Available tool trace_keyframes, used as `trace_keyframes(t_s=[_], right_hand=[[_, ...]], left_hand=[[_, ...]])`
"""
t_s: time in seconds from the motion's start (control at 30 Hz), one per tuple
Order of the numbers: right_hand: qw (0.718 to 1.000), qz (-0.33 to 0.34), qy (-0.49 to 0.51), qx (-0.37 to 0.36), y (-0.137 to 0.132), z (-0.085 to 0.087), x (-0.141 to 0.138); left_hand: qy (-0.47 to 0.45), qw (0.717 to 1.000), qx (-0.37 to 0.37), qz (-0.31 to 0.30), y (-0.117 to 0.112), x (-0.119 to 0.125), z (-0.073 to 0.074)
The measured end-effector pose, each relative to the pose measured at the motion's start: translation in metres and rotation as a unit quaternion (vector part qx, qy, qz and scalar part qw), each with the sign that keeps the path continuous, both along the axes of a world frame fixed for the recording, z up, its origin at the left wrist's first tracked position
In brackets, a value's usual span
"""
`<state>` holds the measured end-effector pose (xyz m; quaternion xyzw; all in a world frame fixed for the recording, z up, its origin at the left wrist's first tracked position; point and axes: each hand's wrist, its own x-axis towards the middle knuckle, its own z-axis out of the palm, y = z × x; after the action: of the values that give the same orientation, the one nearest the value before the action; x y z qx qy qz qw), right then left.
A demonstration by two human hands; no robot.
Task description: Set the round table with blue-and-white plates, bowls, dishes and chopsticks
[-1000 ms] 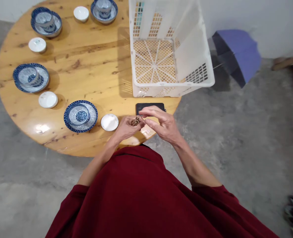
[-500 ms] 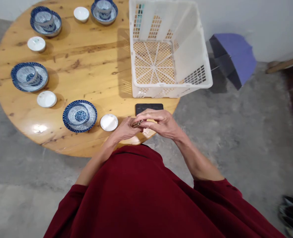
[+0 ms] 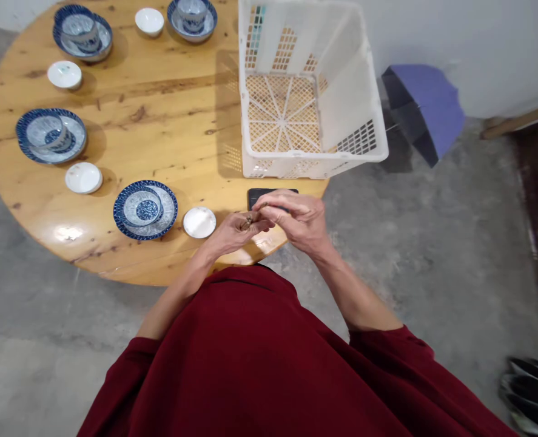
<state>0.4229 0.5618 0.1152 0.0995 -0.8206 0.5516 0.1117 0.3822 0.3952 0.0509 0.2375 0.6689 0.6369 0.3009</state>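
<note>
My left hand [image 3: 229, 233] is curled round a bundle of thin brown sticks [image 3: 247, 223], seen end-on. My right hand [image 3: 296, 220] is pinched over the tips of the same bundle, fingers bent and pressed together. Both hands hover above the near edge of the round wooden table [image 3: 159, 121]. A black phone [image 3: 257, 195] lies on the table just behind my right hand, partly hidden. A small white dish [image 3: 199, 222] sits to the left of my left hand, beside a blue-and-white bowl on a plate [image 3: 145, 209].
A white plastic crate [image 3: 305, 91] stands at the table's right side. More blue-and-white bowl sets [image 3: 50, 133] and small white dishes [image 3: 84, 178] ring the table's edge. A purple umbrella [image 3: 426, 109] lies on the concrete floor to the right.
My right hand's fingers have closed down onto the stick bundle. The hands stay nearly in place and the view has shifted a little.
</note>
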Motion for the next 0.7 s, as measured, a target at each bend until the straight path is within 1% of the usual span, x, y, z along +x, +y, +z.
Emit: trace_keyframes(t_s=[0.07, 0.1, 0.17, 0.23, 0.3, 0.33, 0.4, 0.47, 0.53, 0.6, 0.63, 0.7], right_hand=[[0.999, -0.035, 0.004, -0.02, 0.004, 0.008, -0.002], [0.998, -0.055, 0.015, -0.029, 0.009, 0.013, -0.004], [0.994, -0.085, 0.05, -0.048, 0.02, 0.023, -0.012], [0.988, -0.102, 0.085, -0.077, 0.031, 0.03, -0.024], [0.986, -0.104, 0.079, -0.107, 0.036, 0.028, -0.039], [0.986, -0.099, 0.057, -0.12, 0.033, 0.022, -0.047], [0.986, -0.081, -0.017, -0.143, 0.019, 0.0, -0.064], [0.978, -0.06, -0.104, -0.171, -0.006, -0.031, -0.08], [0.96, -0.054, -0.181, -0.209, -0.034, -0.064, -0.095], [0.936, -0.056, -0.245, -0.245, -0.06, -0.094, -0.109], [0.924, -0.059, -0.271, -0.262, -0.07, -0.107, -0.114], [0.903, -0.068, -0.313, -0.287, -0.085, -0.126, -0.124]], left_hand=[[-0.008, 1.0, -0.001, 0.002, -0.006, 0.003, 0.007], [-0.004, 1.0, 0.001, 0.016, -0.011, 0.005, 0.009], [0.013, 0.998, -0.005, 0.062, -0.026, 0.01, 0.015], [0.036, 0.992, -0.03, 0.121, -0.047, 0.016, 0.021], [0.054, 0.981, -0.068, 0.172, -0.071, 0.022, 0.026], [0.059, 0.975, -0.088, 0.194, -0.084, 0.026, 0.027], [0.06, 0.964, -0.124, 0.228, -0.106, 0.034, 0.024], [0.045, 0.955, -0.155, 0.247, -0.122, 0.042, 0.014], [0.023, 0.95, -0.181, 0.253, -0.13, 0.05, -0.004], [-0.004, 0.947, -0.202, 0.25, -0.134, 0.056, -0.027], [-0.022, 0.946, -0.21, 0.244, -0.135, 0.059, -0.039], [-0.069, 0.944, -0.219, 0.236, -0.135, 0.062, -0.061]])
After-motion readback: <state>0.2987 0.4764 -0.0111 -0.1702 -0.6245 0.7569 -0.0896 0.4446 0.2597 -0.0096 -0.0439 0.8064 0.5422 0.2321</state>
